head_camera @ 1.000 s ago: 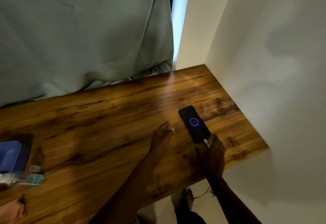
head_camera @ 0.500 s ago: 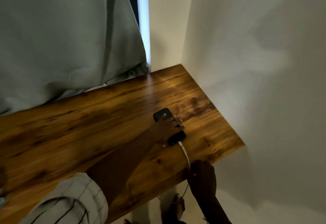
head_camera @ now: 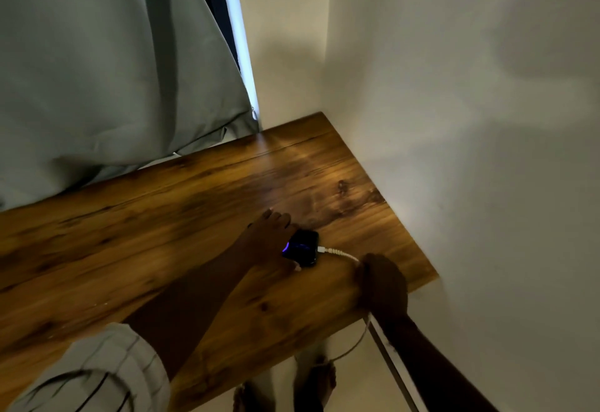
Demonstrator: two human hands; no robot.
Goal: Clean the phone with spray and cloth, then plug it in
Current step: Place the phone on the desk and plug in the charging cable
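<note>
A black phone (head_camera: 304,247) lies flat on the wooden table (head_camera: 146,249) near its right end, with a purple glow on its screen. My left hand (head_camera: 264,239) rests over the phone's left part, with its fingers stretched past it onto the wood. A white charging cable (head_camera: 337,253) is plugged into the phone's right end. The cable runs to my right hand (head_camera: 381,285), which is closed on it at the table's front edge. Below the edge the cable hangs in a loop. No spray or cloth is in view.
A grey-green curtain (head_camera: 113,70) hangs behind the table at the left. A white wall (head_camera: 470,151) borders the table's right side. A metal table leg (head_camera: 389,363) and two bare feet (head_camera: 311,382) show below the front edge.
The phone has turned so its cable end points right, and its lit screen shows again. My right hand rose from below the edge onto the table's front edge, still on the cable.
</note>
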